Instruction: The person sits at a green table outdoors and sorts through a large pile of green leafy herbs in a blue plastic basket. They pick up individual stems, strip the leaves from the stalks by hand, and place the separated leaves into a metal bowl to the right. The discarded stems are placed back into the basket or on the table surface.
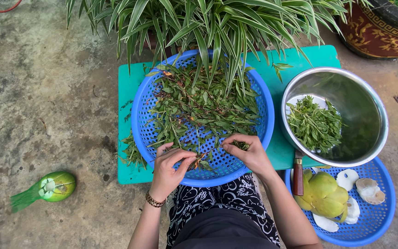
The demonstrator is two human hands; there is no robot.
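Herb sprig (207, 153) pinched between left grip (169, 167) and right grip (247, 152) — over blue basket (139, 121).

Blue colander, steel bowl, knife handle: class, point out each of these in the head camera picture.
blue colander (139, 115): head view, bare left rim.
steel bowl (369, 110): head view, bare inner wall on the right.
knife handle (298, 179): head view, middle of the brown wooden grip.
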